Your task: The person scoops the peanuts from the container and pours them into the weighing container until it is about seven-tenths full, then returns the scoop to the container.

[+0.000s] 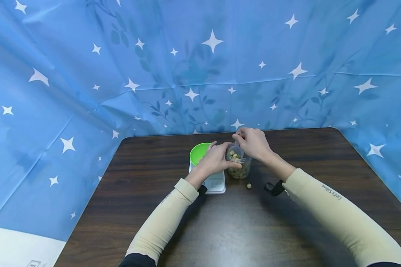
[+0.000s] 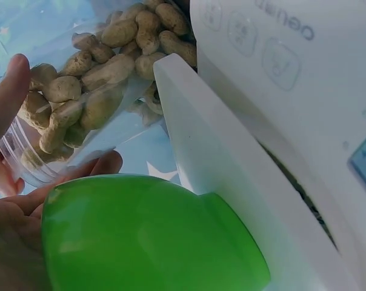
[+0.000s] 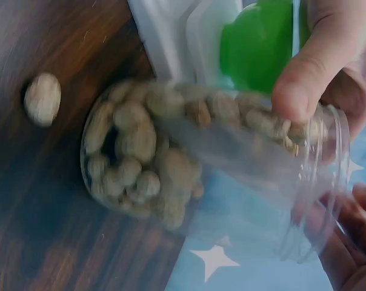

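Note:
A clear plastic jar (image 1: 239, 173) of unshelled peanuts (image 2: 110, 66) stands on the table, tilted little if at all. My left hand (image 1: 217, 158) grips it near its threaded rim, thumb on the near side and fingers behind. Above the mouth, my right hand (image 1: 254, 142) pinches the handle of a translucent scoop (image 1: 236, 151), whose bowl sits inside the jar among the peanuts. Beside my left hand is a green bowl (image 1: 197, 152) on a white kitchen scale (image 1: 216, 185); my left hand partly hides both.
One loose peanut (image 1: 248, 186) lies on the dark wooden table (image 1: 227, 230) just in front of the jar. A blue star-patterned cloth (image 1: 187, 66) hangs behind the table and along its left side.

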Motion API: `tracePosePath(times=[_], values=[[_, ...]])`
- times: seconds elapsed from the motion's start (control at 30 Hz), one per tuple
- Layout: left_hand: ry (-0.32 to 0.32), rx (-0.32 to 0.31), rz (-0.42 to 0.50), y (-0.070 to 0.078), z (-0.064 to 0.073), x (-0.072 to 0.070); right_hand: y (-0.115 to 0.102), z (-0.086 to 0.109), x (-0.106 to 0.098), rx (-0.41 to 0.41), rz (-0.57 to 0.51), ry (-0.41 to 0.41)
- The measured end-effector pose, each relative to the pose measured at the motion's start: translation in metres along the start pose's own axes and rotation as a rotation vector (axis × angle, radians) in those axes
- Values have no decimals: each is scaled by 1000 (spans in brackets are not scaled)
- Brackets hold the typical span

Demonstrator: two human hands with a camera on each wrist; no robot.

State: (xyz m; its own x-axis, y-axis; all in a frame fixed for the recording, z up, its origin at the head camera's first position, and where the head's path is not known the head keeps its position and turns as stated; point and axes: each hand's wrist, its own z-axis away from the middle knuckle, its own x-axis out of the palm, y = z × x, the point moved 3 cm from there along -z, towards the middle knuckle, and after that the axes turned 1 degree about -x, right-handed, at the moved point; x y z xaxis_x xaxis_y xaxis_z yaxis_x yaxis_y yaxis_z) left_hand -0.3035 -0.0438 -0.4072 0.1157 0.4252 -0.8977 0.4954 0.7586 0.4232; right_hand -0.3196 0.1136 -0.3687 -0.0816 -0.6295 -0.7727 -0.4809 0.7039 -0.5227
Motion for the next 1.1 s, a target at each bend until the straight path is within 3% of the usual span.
tracePosePath(times=[0.1, 0.3, 0.43, 0.83, 1.1], values=[[-2, -2, 18, -1, 1, -1, -1, 1, 0, 26, -29, 26], [-1, -10, 12, -2, 2, 0, 8, -1, -14, 199, -113, 99], [1, -11, 17, -2, 1, 0, 13, -1, -20, 269, -175, 90], [-5, -33, 29, -2, 2, 2, 16, 5, -21, 309, -274, 102], [-12, -45, 46, -2, 0, 2, 20, 6, -28, 332, -369, 175]])
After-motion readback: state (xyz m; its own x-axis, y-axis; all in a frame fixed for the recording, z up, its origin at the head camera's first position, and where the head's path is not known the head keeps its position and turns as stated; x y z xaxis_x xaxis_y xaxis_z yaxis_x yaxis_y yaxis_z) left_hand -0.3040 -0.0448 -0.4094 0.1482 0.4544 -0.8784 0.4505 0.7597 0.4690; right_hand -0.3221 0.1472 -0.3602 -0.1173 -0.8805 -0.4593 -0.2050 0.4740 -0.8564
